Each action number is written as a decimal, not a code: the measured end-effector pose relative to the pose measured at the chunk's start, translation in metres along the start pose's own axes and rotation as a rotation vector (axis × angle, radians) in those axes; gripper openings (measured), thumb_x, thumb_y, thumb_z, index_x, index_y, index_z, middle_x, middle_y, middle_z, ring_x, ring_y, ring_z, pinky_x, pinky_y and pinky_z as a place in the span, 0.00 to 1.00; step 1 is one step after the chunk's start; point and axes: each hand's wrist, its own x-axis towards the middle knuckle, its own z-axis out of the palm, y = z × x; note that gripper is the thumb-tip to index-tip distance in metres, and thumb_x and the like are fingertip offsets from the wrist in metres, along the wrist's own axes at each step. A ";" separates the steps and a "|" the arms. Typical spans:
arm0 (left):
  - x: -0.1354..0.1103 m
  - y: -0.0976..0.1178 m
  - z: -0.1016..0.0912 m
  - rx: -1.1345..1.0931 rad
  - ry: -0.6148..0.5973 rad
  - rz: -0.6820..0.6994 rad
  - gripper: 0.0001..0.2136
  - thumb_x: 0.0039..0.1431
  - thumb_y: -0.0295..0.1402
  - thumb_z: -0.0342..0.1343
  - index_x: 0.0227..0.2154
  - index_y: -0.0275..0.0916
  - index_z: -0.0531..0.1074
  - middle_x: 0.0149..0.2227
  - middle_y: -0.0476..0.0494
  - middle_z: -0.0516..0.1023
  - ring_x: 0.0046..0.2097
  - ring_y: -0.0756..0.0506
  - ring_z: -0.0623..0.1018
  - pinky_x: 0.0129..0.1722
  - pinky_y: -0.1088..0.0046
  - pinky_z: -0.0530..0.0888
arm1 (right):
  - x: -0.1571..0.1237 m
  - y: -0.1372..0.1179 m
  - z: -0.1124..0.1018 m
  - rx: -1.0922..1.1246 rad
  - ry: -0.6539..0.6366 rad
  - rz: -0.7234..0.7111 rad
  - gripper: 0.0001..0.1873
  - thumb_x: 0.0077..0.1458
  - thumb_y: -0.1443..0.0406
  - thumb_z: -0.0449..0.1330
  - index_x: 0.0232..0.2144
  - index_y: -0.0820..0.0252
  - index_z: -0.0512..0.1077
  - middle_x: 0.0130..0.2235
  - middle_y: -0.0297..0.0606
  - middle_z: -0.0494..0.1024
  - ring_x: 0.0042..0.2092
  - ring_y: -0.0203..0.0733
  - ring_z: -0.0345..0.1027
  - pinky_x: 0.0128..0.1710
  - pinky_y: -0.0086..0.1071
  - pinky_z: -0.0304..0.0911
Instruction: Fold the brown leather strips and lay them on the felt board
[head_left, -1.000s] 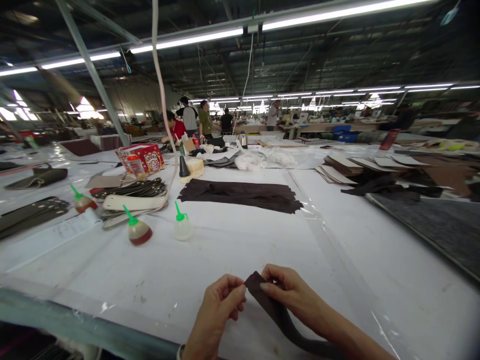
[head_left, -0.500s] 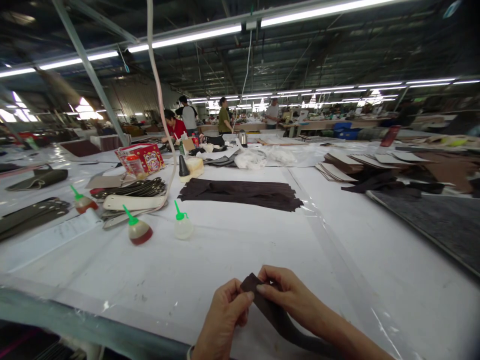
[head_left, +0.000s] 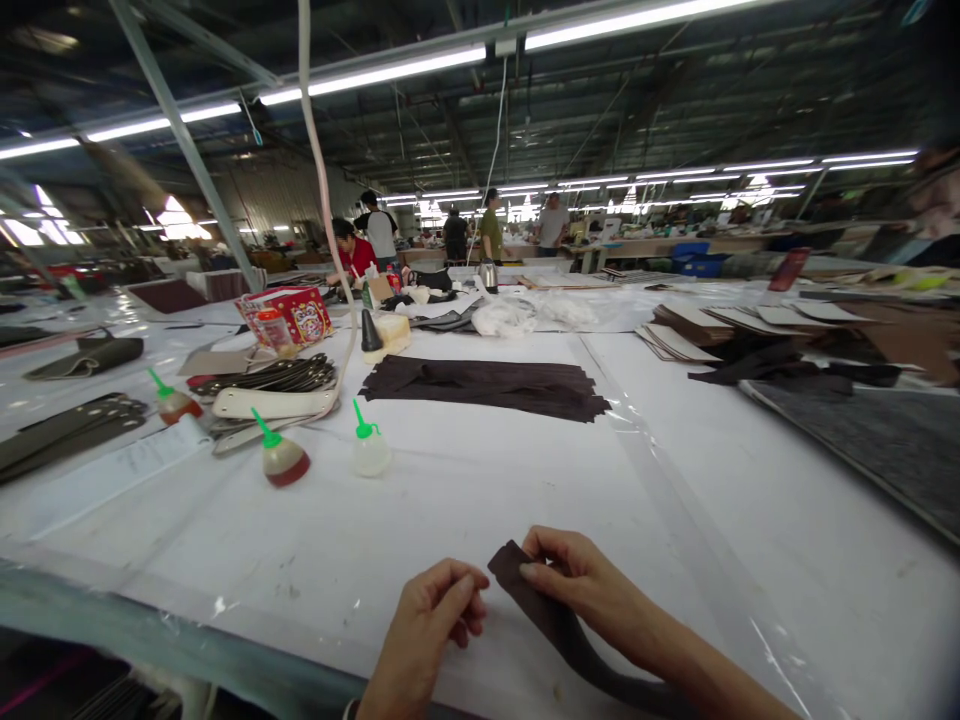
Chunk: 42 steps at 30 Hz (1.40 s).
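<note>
A long dark brown strip of fabric or leather [head_left: 547, 612] is pinched near its end between the thumb and fingers of my right hand [head_left: 574, 580]. From there it curves down toward the bottom edge of the view. Just left of the strip's end is my left hand [head_left: 439, 615], its fingers loosely curled, apart from the strip and with nothing visible in them. Farther up the white table, a flat pile of similar dark strips [head_left: 484, 388] lies crosswise.
Green-tipped squeeze bottles, one clear [head_left: 370, 452] and one with reddish-brown liquid [head_left: 283, 462], stand left. Behind them lie punched straps [head_left: 281, 375] and a red box [head_left: 304, 312]. A dark grey board [head_left: 862, 440] and cut panels [head_left: 686, 330] are at right. Co-workers [head_left: 491, 230] stand far back.
My left hand has let go of the strip's end and moved slightly left. My right hand keeps its pinch on the strip. The view has shifted a little.
</note>
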 end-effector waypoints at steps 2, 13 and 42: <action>-0.002 0.003 0.006 -0.083 -0.023 0.006 0.20 0.48 0.47 0.63 0.39 0.37 0.75 0.33 0.43 0.76 0.34 0.47 0.73 0.31 0.74 0.65 | 0.000 -0.001 0.001 -0.002 -0.003 -0.004 0.16 0.55 0.54 0.56 0.26 0.61 0.63 0.26 0.31 0.63 0.30 0.36 0.53 0.28 0.29 0.49; -0.001 0.005 0.027 -0.200 -0.048 -0.034 0.15 0.46 0.40 0.66 0.26 0.36 0.68 0.22 0.53 0.64 0.26 0.53 0.61 0.28 0.76 0.58 | 0.002 0.002 0.003 -0.034 -0.014 -0.001 0.14 0.55 0.56 0.57 0.28 0.62 0.66 0.26 0.31 0.65 0.29 0.35 0.54 0.27 0.28 0.49; -0.003 0.005 0.013 0.056 0.046 0.064 0.20 0.44 0.50 0.65 0.21 0.37 0.70 0.18 0.52 0.66 0.23 0.51 0.63 0.26 0.75 0.59 | 0.002 -0.006 0.008 -0.085 -0.032 0.013 0.08 0.51 0.61 0.55 0.26 0.60 0.64 0.26 0.31 0.63 0.29 0.35 0.53 0.27 0.28 0.49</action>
